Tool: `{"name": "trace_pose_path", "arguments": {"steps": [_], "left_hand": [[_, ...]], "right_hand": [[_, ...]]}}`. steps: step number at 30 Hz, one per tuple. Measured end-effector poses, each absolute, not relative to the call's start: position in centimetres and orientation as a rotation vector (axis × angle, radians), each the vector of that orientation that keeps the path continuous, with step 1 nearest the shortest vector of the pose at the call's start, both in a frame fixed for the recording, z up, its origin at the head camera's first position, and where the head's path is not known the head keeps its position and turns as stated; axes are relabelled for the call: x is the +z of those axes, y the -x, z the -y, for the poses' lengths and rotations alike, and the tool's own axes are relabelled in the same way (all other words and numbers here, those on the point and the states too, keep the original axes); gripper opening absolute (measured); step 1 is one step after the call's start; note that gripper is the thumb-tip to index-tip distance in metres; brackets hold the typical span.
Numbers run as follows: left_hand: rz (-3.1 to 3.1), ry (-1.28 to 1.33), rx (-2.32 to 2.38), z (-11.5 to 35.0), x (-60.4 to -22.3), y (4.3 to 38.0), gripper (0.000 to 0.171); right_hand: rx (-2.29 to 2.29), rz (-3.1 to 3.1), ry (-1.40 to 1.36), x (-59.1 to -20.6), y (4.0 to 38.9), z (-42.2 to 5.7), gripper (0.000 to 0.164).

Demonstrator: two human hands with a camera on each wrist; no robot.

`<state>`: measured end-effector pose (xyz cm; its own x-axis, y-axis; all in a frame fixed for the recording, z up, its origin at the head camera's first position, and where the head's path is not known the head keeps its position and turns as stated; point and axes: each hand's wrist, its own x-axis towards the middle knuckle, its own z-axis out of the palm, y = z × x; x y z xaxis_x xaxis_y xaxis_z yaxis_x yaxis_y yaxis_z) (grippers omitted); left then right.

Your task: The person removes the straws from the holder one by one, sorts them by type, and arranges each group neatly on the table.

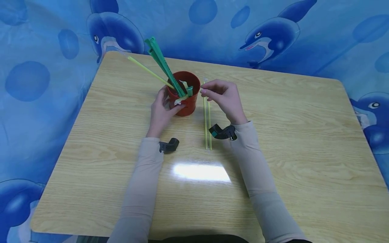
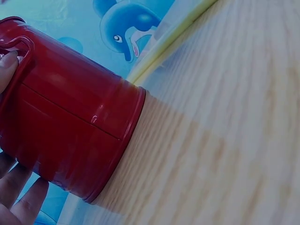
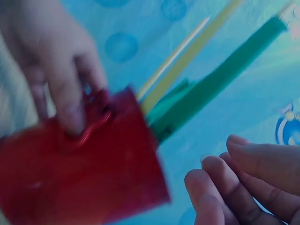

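My left hand grips a small red bucket from its left side, the thumb by the wire-like handle. Long green packets and a yellow straw in clear wrapping lean out of the bucket to the upper left. Short wrapped ends show at its mouth. Just right of the rim is my right hand, its fingers loosely bent. The right wrist view shows a gap between thumb and fingertips, with nothing held. Two thin yellow straws in clear wrapping lie on the table beneath this hand.
The wood-grain table extends far to the right. Behind it hangs a blue sheet printed with dolphins. A black wrist camera mount sits at the right cuff, another at the left.
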<state>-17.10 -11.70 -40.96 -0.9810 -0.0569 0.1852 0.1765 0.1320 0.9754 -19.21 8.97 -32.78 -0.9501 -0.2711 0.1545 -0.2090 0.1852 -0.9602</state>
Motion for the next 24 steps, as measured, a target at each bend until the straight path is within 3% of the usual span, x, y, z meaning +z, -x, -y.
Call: {"name": "trace_pose_path", "arguments": {"steps": [17, 24], "left_hand": [[2.306, 0.062, -1.940, 11.6, -40.6, 16.9, 0.073], [2.281, 0.108, -1.917, 11.7, -40.9, 17.1, 0.073]], "right_hand": [[-1.984, -2.337, 1.191, -27.6, 17.3, -6.7, 0.014], [-1.929, -2.307, 1.418, -26.9, 17.2, -6.0, 0.021]]}}
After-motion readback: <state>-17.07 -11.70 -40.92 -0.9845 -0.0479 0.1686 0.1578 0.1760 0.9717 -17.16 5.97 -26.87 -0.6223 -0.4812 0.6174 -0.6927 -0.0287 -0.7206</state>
